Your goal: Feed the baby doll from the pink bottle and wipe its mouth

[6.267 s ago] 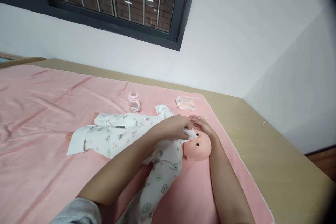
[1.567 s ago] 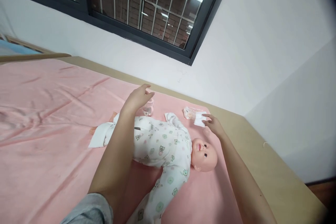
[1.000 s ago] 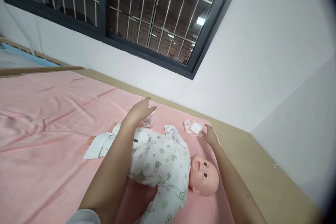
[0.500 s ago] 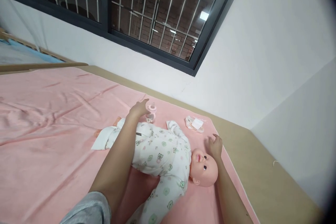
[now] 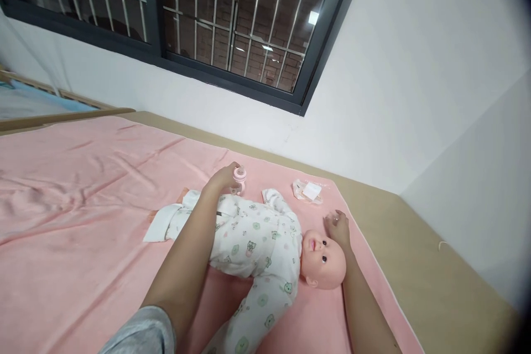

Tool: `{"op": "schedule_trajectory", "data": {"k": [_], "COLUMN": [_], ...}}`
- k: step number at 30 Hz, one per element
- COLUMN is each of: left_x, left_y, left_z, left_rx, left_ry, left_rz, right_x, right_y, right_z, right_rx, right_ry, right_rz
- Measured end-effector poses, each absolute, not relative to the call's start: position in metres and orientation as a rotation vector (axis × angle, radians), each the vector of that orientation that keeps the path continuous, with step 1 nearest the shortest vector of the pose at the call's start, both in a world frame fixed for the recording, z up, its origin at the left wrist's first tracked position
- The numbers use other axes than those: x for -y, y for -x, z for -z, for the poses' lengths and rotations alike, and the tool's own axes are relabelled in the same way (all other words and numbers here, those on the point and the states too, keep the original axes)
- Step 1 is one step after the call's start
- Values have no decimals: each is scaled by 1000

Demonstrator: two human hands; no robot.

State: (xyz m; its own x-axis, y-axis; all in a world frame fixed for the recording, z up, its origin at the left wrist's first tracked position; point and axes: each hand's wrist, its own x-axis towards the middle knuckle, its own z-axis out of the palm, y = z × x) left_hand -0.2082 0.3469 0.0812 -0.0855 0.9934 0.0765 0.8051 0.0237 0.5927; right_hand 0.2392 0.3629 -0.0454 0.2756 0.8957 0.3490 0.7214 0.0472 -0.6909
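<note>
A baby doll (image 5: 257, 232) in white, print-patterned clothes lies on its back on the pink blanket (image 5: 99, 254), its head toward the right. Beyond its body, my left hand (image 5: 226, 178) has its fingers around a small pink-and-clear baby bottle (image 5: 239, 177); the forearm crosses over the doll's legs. Just past the doll's head, my right hand (image 5: 338, 228) is curled near the blanket's edge. A faint clear glint shows between its fingers, too small to name. My right forearm runs close beside the head.
A crumpled clear wrapper with a white piece (image 5: 309, 191) lies on the blanket between the doll and the wall. A barred window (image 5: 232, 22) is above. Beige padding (image 5: 394, 232) borders the blanket, and a wooden rail (image 5: 66, 117) stands at left.
My left hand has closed around the baby bottle, which now tilts toward me. My right hand's fingers have curled in more. The view has shifted slightly.
</note>
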Motion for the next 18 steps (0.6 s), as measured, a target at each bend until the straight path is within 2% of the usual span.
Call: {"op": "schedule_trajectory", "data": {"k": [9,15,18], "left_x": [-347,-330,-314], "left_y": [201,188,170], "left_z": [-86,-116,-134], "left_rx": [-1996,-1929,-1701], "left_ry": [-1860,-1870,-1863], "left_rz": [-884,-1233,-1504], "right_x": [-360,-358,-352], "right_y": [-239,-237,-235], "right_z": [45,42,38], "right_rx": [1554,1533,1529], "right_ry": [1803,1810,1847], "right_rz": [-187,-196,-199]}}
